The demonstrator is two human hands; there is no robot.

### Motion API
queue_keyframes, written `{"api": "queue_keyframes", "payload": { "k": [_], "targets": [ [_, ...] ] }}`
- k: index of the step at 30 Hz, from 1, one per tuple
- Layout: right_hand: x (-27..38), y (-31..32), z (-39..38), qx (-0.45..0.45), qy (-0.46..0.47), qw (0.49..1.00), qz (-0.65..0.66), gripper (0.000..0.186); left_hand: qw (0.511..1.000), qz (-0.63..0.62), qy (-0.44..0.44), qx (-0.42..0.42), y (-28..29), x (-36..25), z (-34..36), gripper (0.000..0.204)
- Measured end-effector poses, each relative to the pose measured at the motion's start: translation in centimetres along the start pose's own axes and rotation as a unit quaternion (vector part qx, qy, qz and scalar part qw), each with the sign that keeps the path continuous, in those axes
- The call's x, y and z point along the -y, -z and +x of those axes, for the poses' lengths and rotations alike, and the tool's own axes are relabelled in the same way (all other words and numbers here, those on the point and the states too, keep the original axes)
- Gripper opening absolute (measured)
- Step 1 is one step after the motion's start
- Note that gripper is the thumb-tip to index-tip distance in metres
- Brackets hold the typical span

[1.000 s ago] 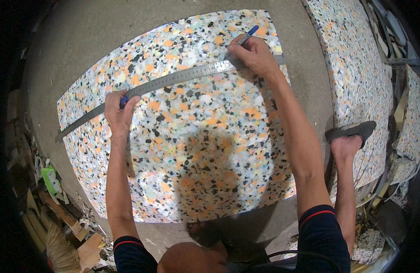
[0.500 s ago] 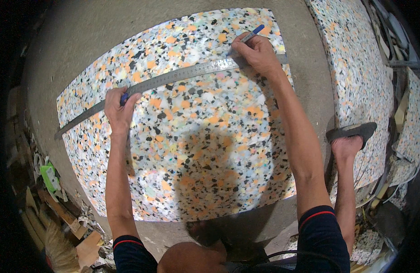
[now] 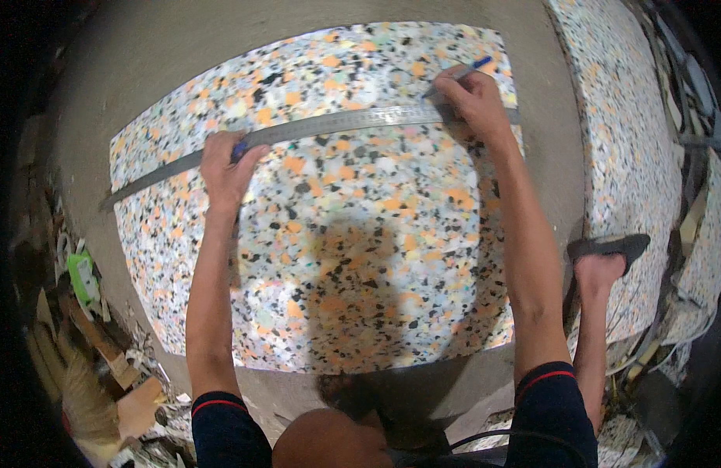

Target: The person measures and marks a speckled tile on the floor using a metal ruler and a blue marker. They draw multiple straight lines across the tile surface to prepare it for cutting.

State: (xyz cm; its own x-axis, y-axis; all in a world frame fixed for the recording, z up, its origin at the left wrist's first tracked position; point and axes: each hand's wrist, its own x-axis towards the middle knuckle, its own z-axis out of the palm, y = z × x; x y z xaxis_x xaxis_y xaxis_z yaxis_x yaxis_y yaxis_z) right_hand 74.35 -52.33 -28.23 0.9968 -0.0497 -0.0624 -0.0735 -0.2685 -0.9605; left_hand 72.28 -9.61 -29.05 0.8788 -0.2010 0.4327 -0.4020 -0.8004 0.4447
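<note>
A speckled, multicoloured foam sheet (image 3: 353, 187) lies on concrete, crossed by a long steel ruler (image 3: 306, 126). My left hand (image 3: 228, 168) presses on the ruler, fingers over its upper edge and thumb toward the lower one, with a small blue object (image 3: 239, 148) between thumb and forefinger. My right hand (image 3: 474, 101) grips a blue-capped pen (image 3: 479, 64), its point angled down at the ruler's upper edge near the right end. The fine tip is blurred.
Another speckled foam slab (image 3: 618, 125) lies at the right, a bare foot in a dark sandal (image 3: 610, 249) on its edge. Foam offcuts (image 3: 700, 234) are heaped beyond. Along the left lie wood scraps (image 3: 111, 351), a green item (image 3: 83, 277) and a straw broom (image 3: 91, 398).
The sheet, ruler and both hands appear shifted right in the picture, as the view has moved, and are more blurred. Both hands keep their holds, the pen staying near the ruler's right end.
</note>
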Motion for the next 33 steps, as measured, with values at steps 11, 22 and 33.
{"api": "queue_keyframes", "payload": {
  "k": [11, 22, 33],
  "targets": [
    [4.1, -5.9, -0.6, 0.022, 0.016, 0.992, 0.12, 0.018, 1.0, -0.011, 0.012, 0.006, -0.1, 0.6, -0.1, 0.047],
    [5.8, -13.0, 0.4, 0.097, 0.002, 0.993, 0.069, 0.016, 0.999, -0.032, 0.007, -0.007, -0.7, 0.9, -0.4, 0.045],
    [6.2, -14.1, 0.2, 0.114, -0.023, 0.991, 0.072, 0.017, 0.999, -0.02, -0.025, -0.032, -0.5, 0.9, -0.4, 0.043]
  ]
}}
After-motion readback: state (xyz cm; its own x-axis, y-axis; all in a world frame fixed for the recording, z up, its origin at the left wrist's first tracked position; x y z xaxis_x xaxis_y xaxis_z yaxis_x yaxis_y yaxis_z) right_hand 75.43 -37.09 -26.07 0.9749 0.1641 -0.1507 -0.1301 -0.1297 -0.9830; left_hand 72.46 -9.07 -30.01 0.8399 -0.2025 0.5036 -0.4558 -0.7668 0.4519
